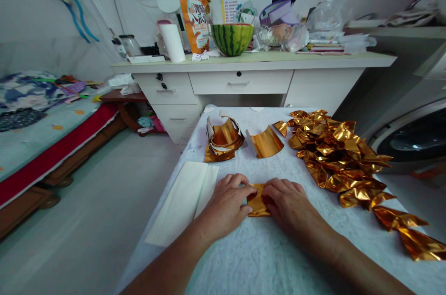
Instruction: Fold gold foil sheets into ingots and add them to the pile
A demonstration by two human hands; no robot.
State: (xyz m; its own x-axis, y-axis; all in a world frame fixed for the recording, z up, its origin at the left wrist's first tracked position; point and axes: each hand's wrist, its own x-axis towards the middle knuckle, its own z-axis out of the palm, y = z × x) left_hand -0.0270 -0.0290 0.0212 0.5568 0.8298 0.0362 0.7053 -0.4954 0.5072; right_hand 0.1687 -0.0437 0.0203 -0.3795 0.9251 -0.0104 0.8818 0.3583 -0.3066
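Observation:
A small sheet of shiny gold foil paper [259, 202] lies on the cloth-covered table between my two hands. At its left edge, my left hand [230, 199] has its thumb and forefinger closed on the paper. My right hand [287, 199] grips the opposite edge with curled fingers, which hide that end of the sheet. Just beyond them rests a loose curved piece of gold foil paper [267, 142]. Farther left stands a curled stack of gold foil sheets [225, 139] with white backs. Folded white paper [181, 202] lies beside my left forearm.
A heap of folded gold foil pieces [331, 151] covers the table's right side, trailing toward the near edge. Behind the table is a white desk [240, 82] bearing a cut watermelon [232, 39] and an orange snack bag [195, 21]. A bed [52, 141] stands left, a washing machine [414, 123] right.

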